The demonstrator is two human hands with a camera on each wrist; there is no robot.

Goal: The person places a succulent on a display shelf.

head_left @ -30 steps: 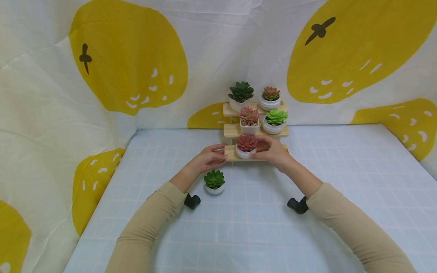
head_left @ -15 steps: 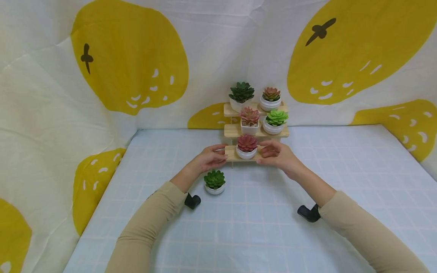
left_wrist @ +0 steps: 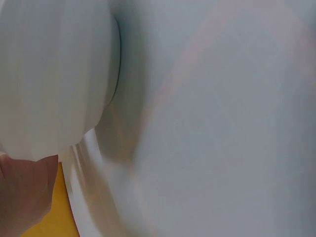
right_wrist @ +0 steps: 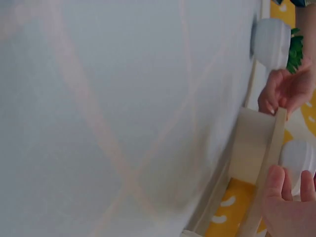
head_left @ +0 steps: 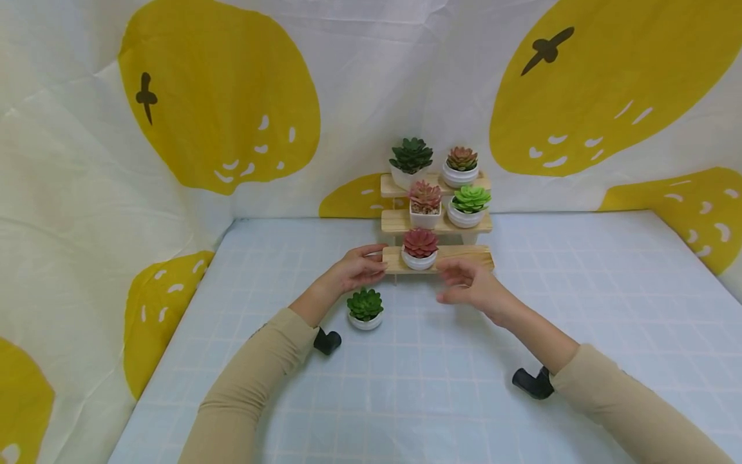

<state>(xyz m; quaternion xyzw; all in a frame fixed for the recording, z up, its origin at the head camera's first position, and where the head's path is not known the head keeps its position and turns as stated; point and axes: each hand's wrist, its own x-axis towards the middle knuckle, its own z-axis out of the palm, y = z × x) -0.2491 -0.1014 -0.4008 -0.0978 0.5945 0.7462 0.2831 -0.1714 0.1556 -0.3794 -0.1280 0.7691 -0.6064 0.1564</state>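
Note:
A three-step wooden plant stand (head_left: 464,256) holds several potted succulents. On its lowest step, left of centre, sits a dark pink succulent in a round white pot (head_left: 420,259). My left hand (head_left: 361,267) pinches the left end of that step between thumb and fingers. My right hand (head_left: 472,287) hangs in front of the same step, right of the pink succulent, fingers loosely bent with nothing between them. Just below my left hand, a green succulent (head_left: 365,304) in a white pot stands on the table; its pot (left_wrist: 54,74) fills the upper left of the left wrist view.
The middle step carries a pink succulent in a square pot (head_left: 425,219) and a bright green one (head_left: 471,200). On the top step are a dark green succulent (head_left: 411,154) and a reddish-green one (head_left: 462,160). A lemon-print cloth (head_left: 371,109) hangs close behind the stand.
My right hand has let go of the dark pink succulent's pot and drawn back right and toward me. The pot stays on the lowest step, and my left hand has kept its place.

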